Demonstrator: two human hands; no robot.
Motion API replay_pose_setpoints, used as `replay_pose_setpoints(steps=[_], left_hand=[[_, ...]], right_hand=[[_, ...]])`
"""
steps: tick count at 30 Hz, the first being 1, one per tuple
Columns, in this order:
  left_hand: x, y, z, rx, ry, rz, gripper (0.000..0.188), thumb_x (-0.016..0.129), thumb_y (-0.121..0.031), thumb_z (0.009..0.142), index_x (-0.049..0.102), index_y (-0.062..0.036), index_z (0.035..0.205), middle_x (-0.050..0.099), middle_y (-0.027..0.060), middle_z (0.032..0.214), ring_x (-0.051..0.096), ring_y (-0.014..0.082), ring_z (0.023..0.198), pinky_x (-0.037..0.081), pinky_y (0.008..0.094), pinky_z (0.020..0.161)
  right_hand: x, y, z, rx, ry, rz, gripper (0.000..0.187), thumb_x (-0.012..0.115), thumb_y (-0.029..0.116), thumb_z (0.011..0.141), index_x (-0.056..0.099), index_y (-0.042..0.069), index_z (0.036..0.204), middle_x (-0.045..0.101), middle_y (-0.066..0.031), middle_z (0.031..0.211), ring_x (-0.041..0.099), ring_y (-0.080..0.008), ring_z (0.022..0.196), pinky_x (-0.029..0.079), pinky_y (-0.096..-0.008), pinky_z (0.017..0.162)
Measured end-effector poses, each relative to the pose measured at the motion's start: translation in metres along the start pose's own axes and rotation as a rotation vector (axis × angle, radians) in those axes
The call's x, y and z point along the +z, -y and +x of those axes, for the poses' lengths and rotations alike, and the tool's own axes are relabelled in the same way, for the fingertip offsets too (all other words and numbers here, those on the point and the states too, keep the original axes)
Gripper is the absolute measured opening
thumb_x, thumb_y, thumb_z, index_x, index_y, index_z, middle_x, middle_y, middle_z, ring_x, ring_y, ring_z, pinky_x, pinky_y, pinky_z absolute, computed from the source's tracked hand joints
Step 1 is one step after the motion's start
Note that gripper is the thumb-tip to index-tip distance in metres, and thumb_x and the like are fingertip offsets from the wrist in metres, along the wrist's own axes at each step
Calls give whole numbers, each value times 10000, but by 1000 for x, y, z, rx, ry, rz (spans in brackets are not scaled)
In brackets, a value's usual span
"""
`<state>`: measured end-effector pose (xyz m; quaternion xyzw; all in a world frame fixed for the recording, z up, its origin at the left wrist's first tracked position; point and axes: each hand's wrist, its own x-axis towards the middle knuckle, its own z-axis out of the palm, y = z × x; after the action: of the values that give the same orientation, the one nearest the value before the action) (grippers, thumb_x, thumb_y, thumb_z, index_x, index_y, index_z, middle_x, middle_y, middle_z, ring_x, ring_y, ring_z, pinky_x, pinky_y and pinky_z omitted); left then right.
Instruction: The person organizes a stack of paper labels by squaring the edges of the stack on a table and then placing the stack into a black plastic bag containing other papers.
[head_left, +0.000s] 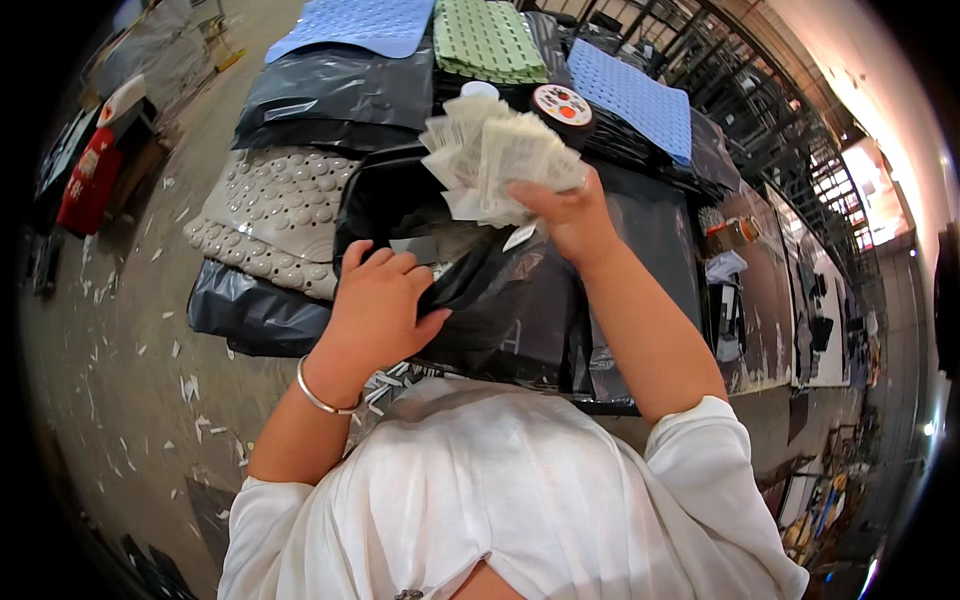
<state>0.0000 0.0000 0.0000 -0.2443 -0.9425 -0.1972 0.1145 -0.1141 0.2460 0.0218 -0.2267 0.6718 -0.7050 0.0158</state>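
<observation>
My right hand (570, 215) is closed around a fanned bundle of pale printed slips (500, 155), held up over the bags with the thumb on top. A black plastic bag (490, 300) lies open below it, its mouth spread wide, and some pale pieces show dimly inside. My left hand (385, 305), a silver bangle on its wrist, grips the bag's near left rim, fingers bent over the edge and thumb outside. A small white slip (520, 236) lies by the bag's right rim, just under the bundle.
Left of the bag is a grey pebbled mat (275, 205). Beyond are blue mats (640, 100), a green mat (488, 40), a round tin (562, 105) and black packages (335, 90). A brown table (765, 290) with a jar stands right. Scraps litter the floor (130, 340).
</observation>
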Motion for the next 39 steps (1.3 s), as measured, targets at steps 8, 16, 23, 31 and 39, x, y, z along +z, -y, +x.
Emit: replay_pose_setpoints(steps=[8, 16, 23, 31, 39], left_hand=[[-7, -52, 32, 92, -226, -100, 280, 815, -154, 696, 666, -44, 905, 629, 119, 925, 599, 348, 900, 458, 434, 874], [60, -155, 74, 222, -56, -305, 170, 763, -67, 737, 667, -21, 869, 626, 136, 875, 601, 340, 827, 491, 399, 753], [265, -210, 104, -548, 362, -589, 599, 834, -215, 853, 568, -20, 1352, 657, 110, 1113, 645, 212, 941, 533, 338, 870], [355, -288, 133, -1061, 383, -343, 943, 887, -442, 751, 438, -75, 1495, 364, 194, 1568, 370, 374, 1432, 383, 451, 1143], [365, -287, 124, -1260, 282, -193, 1224, 903, -606, 658, 243, -112, 1564, 281, 191, 1606, 273, 435, 1470, 322, 583, 1165]], right_hand=[[-51, 4, -34, 50, -88, 886, 655, 728, 224, 925, 453, -6, 1472, 633, -179, 1355, 672, -325, 1201, 586, -487, 1013], [-211, -36, -156, 124, -398, 925, 673, 710, 255, 955, 425, 42, 1527, 588, -171, 1451, 592, -355, 1320, 505, -549, 1098], [-372, -78, -247, 236, -516, 831, 655, 716, 250, 963, 448, 48, 1525, 587, -157, 1462, 600, -338, 1305, 499, -534, 1099], [-432, -94, -313, 284, -543, 875, 638, 667, 260, 991, 426, 39, 1539, 566, -152, 1490, 572, -340, 1339, 484, -532, 1117], [-473, -84, -378, 380, -567, 844, 638, 662, 285, 991, 438, 40, 1536, 560, -156, 1496, 569, -343, 1342, 481, -545, 1114]])
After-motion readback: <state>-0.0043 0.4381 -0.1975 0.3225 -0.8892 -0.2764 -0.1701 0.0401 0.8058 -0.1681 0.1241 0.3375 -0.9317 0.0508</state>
